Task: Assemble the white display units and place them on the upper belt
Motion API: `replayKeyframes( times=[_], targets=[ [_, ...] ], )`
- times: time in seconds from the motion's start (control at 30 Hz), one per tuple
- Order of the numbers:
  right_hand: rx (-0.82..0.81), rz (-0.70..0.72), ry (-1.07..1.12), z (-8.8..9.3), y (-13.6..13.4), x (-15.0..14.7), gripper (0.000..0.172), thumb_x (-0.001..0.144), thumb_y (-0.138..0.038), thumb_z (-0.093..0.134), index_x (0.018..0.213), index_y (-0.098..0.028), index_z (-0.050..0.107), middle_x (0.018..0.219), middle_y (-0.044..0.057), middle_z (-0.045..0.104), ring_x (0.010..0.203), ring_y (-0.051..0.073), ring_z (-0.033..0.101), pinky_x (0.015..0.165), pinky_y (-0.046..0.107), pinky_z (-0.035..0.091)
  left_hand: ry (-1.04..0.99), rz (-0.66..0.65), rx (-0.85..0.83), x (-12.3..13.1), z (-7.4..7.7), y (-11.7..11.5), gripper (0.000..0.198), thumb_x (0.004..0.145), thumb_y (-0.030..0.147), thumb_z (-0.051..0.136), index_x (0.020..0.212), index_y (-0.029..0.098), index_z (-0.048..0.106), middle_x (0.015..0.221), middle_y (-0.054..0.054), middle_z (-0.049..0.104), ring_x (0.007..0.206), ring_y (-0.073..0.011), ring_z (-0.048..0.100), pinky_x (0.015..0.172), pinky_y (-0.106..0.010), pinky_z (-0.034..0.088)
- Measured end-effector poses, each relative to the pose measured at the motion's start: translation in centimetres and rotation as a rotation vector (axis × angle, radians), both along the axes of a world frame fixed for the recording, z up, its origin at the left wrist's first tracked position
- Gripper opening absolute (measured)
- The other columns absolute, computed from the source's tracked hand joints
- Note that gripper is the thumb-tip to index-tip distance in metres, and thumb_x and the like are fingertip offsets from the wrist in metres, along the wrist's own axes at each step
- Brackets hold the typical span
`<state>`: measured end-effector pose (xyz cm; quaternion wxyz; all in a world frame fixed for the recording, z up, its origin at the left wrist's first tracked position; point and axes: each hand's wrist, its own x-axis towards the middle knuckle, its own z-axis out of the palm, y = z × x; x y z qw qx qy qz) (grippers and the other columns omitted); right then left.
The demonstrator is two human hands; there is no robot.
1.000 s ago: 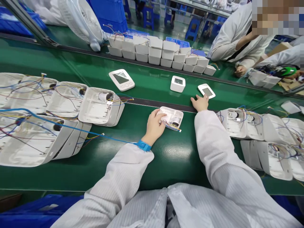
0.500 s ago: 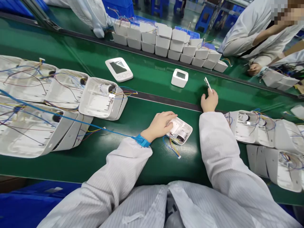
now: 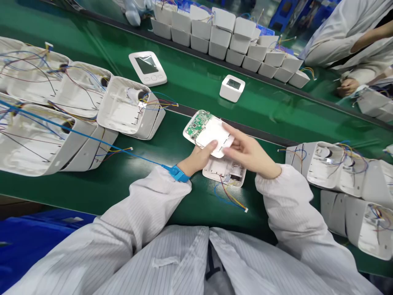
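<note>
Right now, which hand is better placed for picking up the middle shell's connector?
Probably the right hand: the connector lies closer to it than to the left hand, though both are on the panel.

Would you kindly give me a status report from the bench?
Left hand holds rounded white plastic panel, green circuit board showing; right hand at panel's edge. Open white plastic housing partly hidden by panel. Multicoloured wires trail loose.

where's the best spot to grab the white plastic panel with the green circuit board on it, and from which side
Probably the right-hand edge of the white plastic panel, coming from the right: the exposed green circuit board lies toward its left end, while the right end is mostly plain white.
</note>
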<state>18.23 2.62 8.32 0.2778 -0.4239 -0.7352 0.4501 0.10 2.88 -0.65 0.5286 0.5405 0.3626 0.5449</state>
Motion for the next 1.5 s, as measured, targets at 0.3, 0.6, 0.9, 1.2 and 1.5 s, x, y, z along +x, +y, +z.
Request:
replayKeyframes(
  times=[0.3,0.6,0.9,1.2,1.5],
  targets=[
    [-0.188,0.721,-0.367,4.5,-3.7,0.7,0.049,0.095,-0.047,0.058,0.136,-0.020,0.058,0.078,0.001,0.075,0.062,0.014,0.068,0.062,0.024,0.048,-0.258,-0.109,-0.114,0.2,2.8,-0.7,0.053,0.073,0.031,0.055,0.124,0.020,0.059,0.110,-0.009,0.070,0.123,-0.0293,0.061,0.095,-0.047,0.054],
    [-0.188,0.282,-0.083,2.7,-1.7,0.6,0.026,0.095,-0.037,0.057,0.114,-0.026,0.072,0.094,0.001,0.077,0.081,0.016,0.072,0.074,0.029,0.056,-0.314,-0.174,-0.167,1.2,2.3,-1.7,0.089,0.076,0.091,0.029,0.115,0.018,0.062,0.106,-0.014,0.071,0.092,-0.0292,0.071,0.071,-0.039,0.059],
    [0.141,-0.127,-0.035,1.0,-0.9,0.5,0.017,0.091,-0.037,0.064,0.100,-0.038,0.078,0.102,0.000,0.074,0.099,0.022,0.068,0.091,0.040,0.053,-0.267,-0.118,-0.163,1.3,0.8,-1.4,0.066,0.085,0.076,0.047,0.112,0.020,0.070,0.105,-0.009,0.074,0.101,-0.0300,0.070,0.084,-0.044,0.059],
    [-0.349,0.000,0.382,-0.7,-1.4,-1.0,0.028,0.091,-0.049,0.063,0.097,-0.025,0.075,0.069,-0.002,0.065,0.060,0.012,0.061,0.060,0.028,0.053,-0.293,-0.134,-0.107,-0.1,1.3,-1.2,0.050,0.080,0.048,0.071,0.119,0.018,0.067,0.122,-0.011,0.070,0.115,-0.0312,0.065,0.101,-0.044,0.053],
    [0.126,-0.297,-0.046,-1.3,-0.7,-0.7,0.018,0.081,-0.036,0.075,0.079,-0.019,0.070,0.072,0.001,0.070,0.061,0.013,0.062,0.059,0.026,0.051,-0.127,-0.151,0.083,0.0,0.9,-1.0,0.044,0.077,0.031,0.068,0.119,0.018,0.067,0.121,-0.009,0.070,0.117,-0.0300,0.063,0.106,-0.043,0.047]
  ],
)
